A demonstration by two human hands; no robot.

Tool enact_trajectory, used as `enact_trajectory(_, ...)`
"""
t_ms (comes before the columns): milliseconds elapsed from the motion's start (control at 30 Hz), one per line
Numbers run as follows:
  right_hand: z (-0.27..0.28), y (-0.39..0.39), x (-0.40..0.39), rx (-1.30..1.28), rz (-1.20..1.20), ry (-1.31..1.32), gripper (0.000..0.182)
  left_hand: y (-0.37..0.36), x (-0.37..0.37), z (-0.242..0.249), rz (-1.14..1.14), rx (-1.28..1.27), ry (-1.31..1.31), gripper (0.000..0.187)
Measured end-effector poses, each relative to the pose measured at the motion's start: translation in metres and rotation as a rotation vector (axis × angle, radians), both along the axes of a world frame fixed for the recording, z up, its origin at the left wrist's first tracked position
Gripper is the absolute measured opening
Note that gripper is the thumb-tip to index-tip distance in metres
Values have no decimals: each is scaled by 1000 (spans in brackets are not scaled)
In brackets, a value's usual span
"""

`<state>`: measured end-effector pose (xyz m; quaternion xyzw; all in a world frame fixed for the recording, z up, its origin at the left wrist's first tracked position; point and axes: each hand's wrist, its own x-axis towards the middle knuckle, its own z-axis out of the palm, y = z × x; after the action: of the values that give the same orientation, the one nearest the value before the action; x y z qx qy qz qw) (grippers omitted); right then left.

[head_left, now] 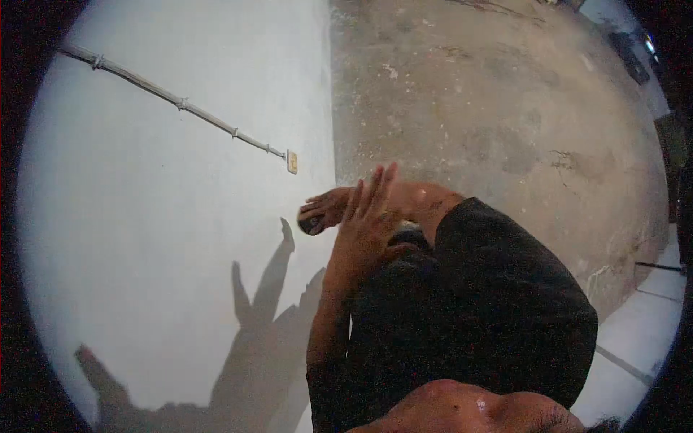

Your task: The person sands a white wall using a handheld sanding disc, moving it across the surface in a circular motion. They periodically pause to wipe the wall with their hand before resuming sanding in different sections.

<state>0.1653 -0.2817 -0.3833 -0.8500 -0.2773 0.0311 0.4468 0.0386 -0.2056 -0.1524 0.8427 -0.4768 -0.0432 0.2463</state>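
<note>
My left hand [369, 225] is raised in front of my body with its fingers stretched out and spread, holding nothing. It overlaps my right forearm in this view. My right arm reaches across to the left, out of a loose black sleeve. At its end my right hand [332, 206] is closed, with the fingers curled around a small dark rounded object [311, 222] with a paler edge. I cannot tell what this object is. Both hands are near the white wall [166, 202]. Black clothing [462, 317] covers my body below them.
A pale cable conduit [155, 88] runs down the wall to a small switch or socket box [292, 162]. Shadows [253, 346] of arms and hands fall on the wall. Brown stained concrete [498, 101] meets the wall. Light tiles [635, 346] lie at the right edge.
</note>
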Motion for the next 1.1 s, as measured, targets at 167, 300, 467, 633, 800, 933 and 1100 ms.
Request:
enact_trajectory(167,-28,-7,-48,117,-243,333,60,3,-29,-27,-193,-126,98,95)
enact_trajectory(300,-39,-3,-63,175,-347,433,59,12,-37,-37,-219,-226,241,109)
enact_trajectory(467,-46,9,-74,200,-395,462,58,20,-48,-60,-219,-163,-68,107)
enact_trajectory(633,-45,12,-86,202,-409,469,57,27,-71,-73,-210,-298,199,107)
enact_trajectory(800,-55,-1,-95,203,-454,505,56,30,-67,-125,-12,-125,-68,106)
enact_trajectory(933,-67,-6,-101,201,-481,533,55,39,-58,-163,51,-120,-14,97)
enact_trajectory(1100,-80,8,-91,203,-458,544,54,57,-51,-189,101,-109,-16,87)
